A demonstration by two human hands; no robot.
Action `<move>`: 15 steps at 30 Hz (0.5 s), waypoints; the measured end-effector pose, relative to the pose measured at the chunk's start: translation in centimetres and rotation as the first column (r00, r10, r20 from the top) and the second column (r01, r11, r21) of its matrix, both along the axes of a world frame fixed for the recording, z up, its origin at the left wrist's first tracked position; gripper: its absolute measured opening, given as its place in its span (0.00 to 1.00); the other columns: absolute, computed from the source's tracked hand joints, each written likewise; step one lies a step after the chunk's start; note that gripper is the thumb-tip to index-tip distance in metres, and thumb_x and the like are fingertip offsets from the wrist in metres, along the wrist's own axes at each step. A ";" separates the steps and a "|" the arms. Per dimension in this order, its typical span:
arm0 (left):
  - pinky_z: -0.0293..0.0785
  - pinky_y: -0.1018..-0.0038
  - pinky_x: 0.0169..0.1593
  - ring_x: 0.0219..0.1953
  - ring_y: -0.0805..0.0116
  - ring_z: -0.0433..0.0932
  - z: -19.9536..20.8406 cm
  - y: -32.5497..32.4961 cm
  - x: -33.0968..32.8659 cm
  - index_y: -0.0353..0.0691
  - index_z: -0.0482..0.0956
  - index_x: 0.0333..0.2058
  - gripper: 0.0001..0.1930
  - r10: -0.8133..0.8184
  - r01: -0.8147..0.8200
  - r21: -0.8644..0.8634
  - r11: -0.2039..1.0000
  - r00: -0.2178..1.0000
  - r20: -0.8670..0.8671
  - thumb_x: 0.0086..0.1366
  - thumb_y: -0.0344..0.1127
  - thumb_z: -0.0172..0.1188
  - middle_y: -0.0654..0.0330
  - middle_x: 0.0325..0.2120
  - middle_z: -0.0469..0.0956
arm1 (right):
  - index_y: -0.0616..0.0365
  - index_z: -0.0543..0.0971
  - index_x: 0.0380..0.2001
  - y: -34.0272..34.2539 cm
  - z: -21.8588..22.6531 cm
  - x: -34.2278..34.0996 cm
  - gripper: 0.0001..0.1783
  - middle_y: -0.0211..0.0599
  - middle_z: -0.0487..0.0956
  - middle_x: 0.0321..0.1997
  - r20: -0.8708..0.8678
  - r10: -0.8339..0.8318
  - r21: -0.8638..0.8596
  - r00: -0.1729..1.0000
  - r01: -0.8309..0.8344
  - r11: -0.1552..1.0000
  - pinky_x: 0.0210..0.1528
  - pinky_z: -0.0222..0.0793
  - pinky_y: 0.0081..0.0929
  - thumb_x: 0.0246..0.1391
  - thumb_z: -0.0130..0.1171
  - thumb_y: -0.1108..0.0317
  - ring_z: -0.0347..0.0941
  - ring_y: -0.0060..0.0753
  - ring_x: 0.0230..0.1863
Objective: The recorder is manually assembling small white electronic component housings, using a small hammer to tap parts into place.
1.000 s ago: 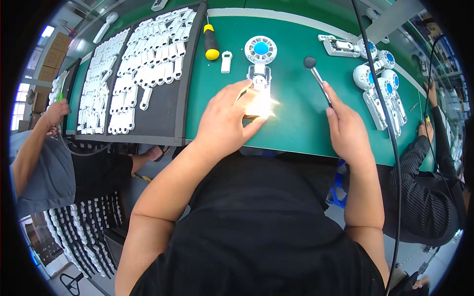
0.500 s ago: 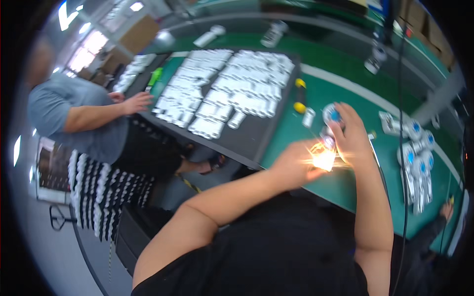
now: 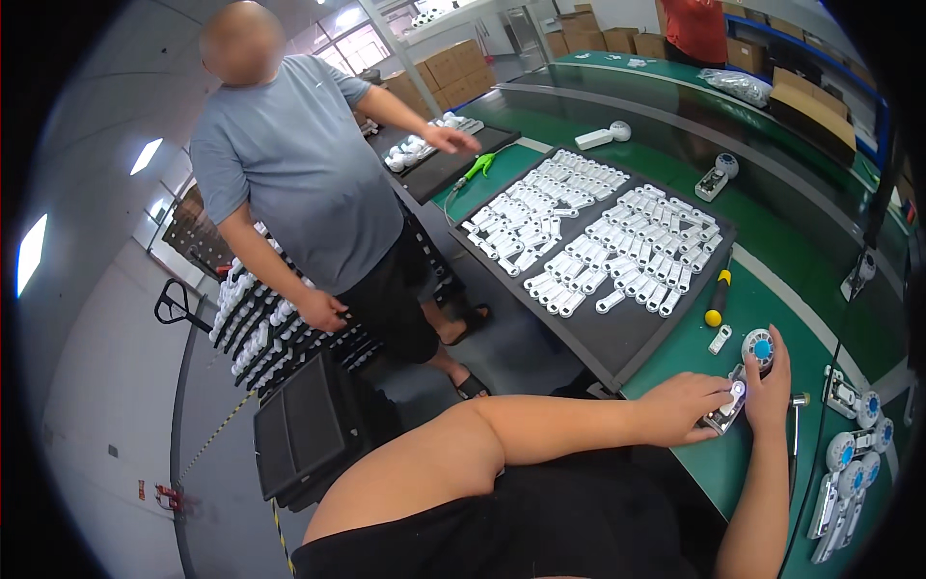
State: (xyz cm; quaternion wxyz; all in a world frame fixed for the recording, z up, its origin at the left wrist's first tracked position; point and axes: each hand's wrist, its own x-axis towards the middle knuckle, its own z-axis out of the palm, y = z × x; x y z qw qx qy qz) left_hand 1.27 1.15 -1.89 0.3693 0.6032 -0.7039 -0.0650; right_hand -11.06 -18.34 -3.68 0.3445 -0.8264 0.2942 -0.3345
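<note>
A white handheld fan (image 3: 758, 349) with a blue centre in its round head is between my hands at the table's near edge. My right hand (image 3: 769, 388) curls round the fan from the right, just below its head. From the left, my left hand (image 3: 687, 409) grips the handle, its fingers pressed on the handle's face. The handle's lower part looks uncovered, with inner parts showing. Just beyond my hands, a small white cover piece (image 3: 721, 339) lies on the green table. A yellow and black screwdriver (image 3: 718, 299) lies behind that piece.
A dark tray (image 3: 617, 349) holds many white cover pieces in two blocks. More fans (image 3: 849, 473) are heaped at the right, beside a thin metal tool (image 3: 797, 434). Across the table's left corner stands a co-worker (image 3: 309, 174) in a grey shirt. A conveyor (image 3: 666, 135) runs behind.
My view has swung, so the table sits lower and the co-worker shows more fully. The bright glare by my hands is gone. One of the co-worker's arms is now lowered. Both my hands stay on the fan.
</note>
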 end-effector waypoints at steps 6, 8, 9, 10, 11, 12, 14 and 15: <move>0.75 0.53 0.61 0.57 0.45 0.79 2.7 -0.6 -0.7 0.36 0.77 0.61 0.28 -0.062 0.076 0.159 0.984 0.994 -0.093 0.64 0.41 0.71 0.45 0.60 0.78 | 0.60 0.71 0.72 -0.9 -0.9 -1.8 0.35 0.49 0.75 0.69 0.009 -0.002 0.021 1.000 0.002 1.000 0.71 0.66 0.36 0.62 0.65 0.69 0.74 0.44 0.67; 0.78 0.54 0.59 0.55 0.43 0.81 1.8 -1.7 -1.1 0.35 0.77 0.60 0.29 -0.130 0.153 0.066 0.986 0.954 -0.269 0.62 0.39 0.72 0.43 0.56 0.80 | 0.59 0.71 0.72 -2.0 -2.2 -2.5 0.36 0.50 0.75 0.70 0.049 0.029 0.049 0.998 -0.031 0.998 0.72 0.66 0.38 0.62 0.67 0.67 0.74 0.46 0.68; 0.79 0.54 0.59 0.53 0.42 0.82 1.2 -1.8 -0.7 0.33 0.78 0.59 0.29 -0.173 0.189 -0.002 0.982 0.891 -0.421 0.61 0.38 0.73 0.42 0.54 0.81 | 0.59 0.71 0.72 -1.7 -1.2 -1.8 0.36 0.50 0.75 0.70 0.070 0.043 0.128 0.997 -0.052 0.990 0.72 0.66 0.39 0.62 0.67 0.65 0.74 0.47 0.68; 0.79 0.55 0.59 0.55 0.43 0.82 0.1 -0.9 0.5 0.33 0.78 0.58 0.30 -0.038 0.057 0.079 0.995 0.975 -0.219 0.59 0.37 0.74 0.43 0.53 0.82 | 0.58 0.71 0.72 -0.3 1.0 -0.4 0.37 0.52 0.77 0.69 0.041 0.056 -0.035 0.998 -0.054 0.998 0.71 0.68 0.40 0.62 0.67 0.61 0.75 0.49 0.68; 0.81 0.56 0.50 0.48 0.41 0.84 0.4 -1.4 0.7 0.34 0.82 0.52 0.26 -0.029 0.022 -0.101 0.995 0.997 -0.070 0.56 0.36 0.76 0.45 0.47 0.85 | 0.58 0.72 0.71 -0.8 0.9 0.0 0.36 0.53 0.78 0.67 0.010 0.025 -0.077 1.000 -0.024 0.997 0.69 0.69 0.42 0.63 0.66 0.58 0.75 0.51 0.67; 0.82 0.57 0.53 0.49 0.42 0.84 -0.4 -1.2 1.7 0.35 0.82 0.54 0.27 -0.001 0.001 -0.145 0.989 1.000 -0.002 0.56 0.38 0.77 0.45 0.50 0.85 | 0.58 0.73 0.70 -0.1 1.8 1.3 0.36 0.51 0.80 0.65 0.004 0.034 -0.097 0.999 -0.033 0.995 0.66 0.72 0.41 0.62 0.68 0.59 0.78 0.48 0.64; 0.80 0.57 0.57 0.53 0.44 0.83 -0.9 -2.2 2.1 0.35 0.82 0.55 0.28 -0.043 0.042 -0.011 0.999 0.996 -0.078 0.57 0.38 0.77 0.45 0.52 0.84 | 0.58 0.76 0.67 -1.1 0.9 1.6 0.36 0.55 0.79 0.66 0.085 0.058 0.075 0.995 -0.065 0.995 0.69 0.70 0.45 0.58 0.70 0.54 0.75 0.58 0.66; 0.80 0.57 0.57 0.54 0.44 0.83 0.8 -2.1 1.9 0.35 0.81 0.55 0.28 -0.025 0.028 0.049 0.998 0.997 -0.068 0.57 0.38 0.78 0.45 0.53 0.83 | 0.58 0.76 0.66 -0.6 0.9 1.7 0.36 0.55 0.79 0.65 0.083 0.028 0.073 0.996 -0.034 0.997 0.68 0.70 0.44 0.58 0.71 0.55 0.75 0.57 0.66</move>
